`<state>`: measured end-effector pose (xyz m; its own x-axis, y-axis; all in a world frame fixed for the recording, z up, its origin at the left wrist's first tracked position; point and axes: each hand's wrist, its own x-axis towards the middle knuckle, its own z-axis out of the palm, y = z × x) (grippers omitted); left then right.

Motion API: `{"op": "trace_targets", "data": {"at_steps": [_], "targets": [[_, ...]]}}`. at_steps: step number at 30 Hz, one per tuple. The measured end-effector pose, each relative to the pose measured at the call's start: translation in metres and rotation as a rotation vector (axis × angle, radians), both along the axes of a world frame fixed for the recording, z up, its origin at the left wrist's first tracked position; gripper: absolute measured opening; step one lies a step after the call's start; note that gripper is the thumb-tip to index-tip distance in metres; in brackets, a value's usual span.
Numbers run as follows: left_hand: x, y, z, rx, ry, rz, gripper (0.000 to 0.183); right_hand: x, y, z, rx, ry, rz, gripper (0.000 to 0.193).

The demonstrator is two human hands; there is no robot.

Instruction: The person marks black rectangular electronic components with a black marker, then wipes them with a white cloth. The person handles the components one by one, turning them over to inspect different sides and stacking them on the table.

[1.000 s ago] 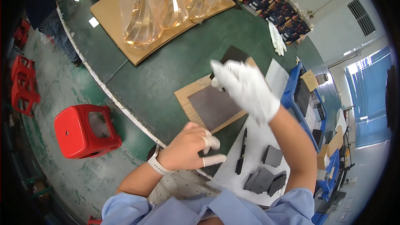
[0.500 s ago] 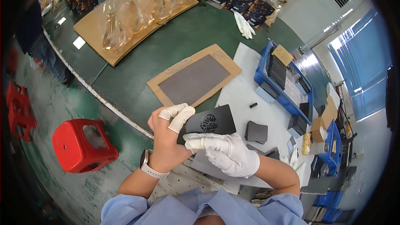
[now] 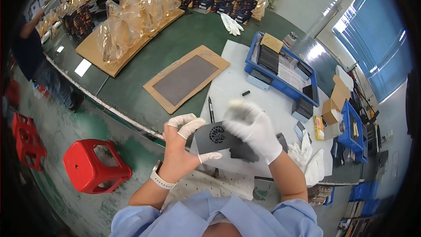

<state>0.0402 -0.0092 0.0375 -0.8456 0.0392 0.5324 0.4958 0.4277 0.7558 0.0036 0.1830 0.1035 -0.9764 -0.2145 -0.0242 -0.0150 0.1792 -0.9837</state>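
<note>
In the head view, the person's two hands meet over the near part of the table. The left hand (image 3: pixel 179 149) is partly closed, with three white finger covers visible on it, and grips one black card (image 3: pixel 209 142) between its thumb and fingers. The card carries one round dark emblem and stands tilted just above the table's near edge. One watch (image 3: pixel 161 175) with a pale band is on the left wrist. The right hand (image 3: pixel 251 131), in one white glove, is blurred; its fingers look curled near the card's right end, and I cannot tell whether they touch it or hold anything.

Below the gloved hand lie more dark pieces (image 3: pixel 244 152), overlapping and partly covered, so their number cannot be told. One black pen (image 3: pixel 211 109) lies beyond the card, and one small black cap (image 3: pixel 246 93) lies apart from it on the white sheet (image 3: pixel 227 83).

Farther left is one cardboard panel (image 3: pixel 222 65) bearing one grey-brown rectangle (image 3: pixel 185 80). Two blue trays are at the right: a larger one (image 3: pixel 280 82) with dark items inside, and another (image 3: pixel 347 137) beyond one yellow box (image 3: pixel 319 127). On the floor, one red stool (image 3: pixel 94 162) stands nearest, and one other person (image 3: pixel 30 55) is at the far left.
</note>
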Motion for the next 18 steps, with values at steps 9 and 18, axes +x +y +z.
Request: {"op": "trace_targets", "data": {"at_steps": [9, 18], "targets": [[0.036, 0.011, 0.003, -0.059, 0.074, -0.108, 0.083, 0.029, 0.041, 0.006, -0.161, 0.043, -0.380, 0.021], [0.043, 0.042, 0.005, 0.105, 0.059, -0.159, 0.077, 0.053, 0.048, -0.022, -0.326, -0.244, 0.154, 0.071]]}}
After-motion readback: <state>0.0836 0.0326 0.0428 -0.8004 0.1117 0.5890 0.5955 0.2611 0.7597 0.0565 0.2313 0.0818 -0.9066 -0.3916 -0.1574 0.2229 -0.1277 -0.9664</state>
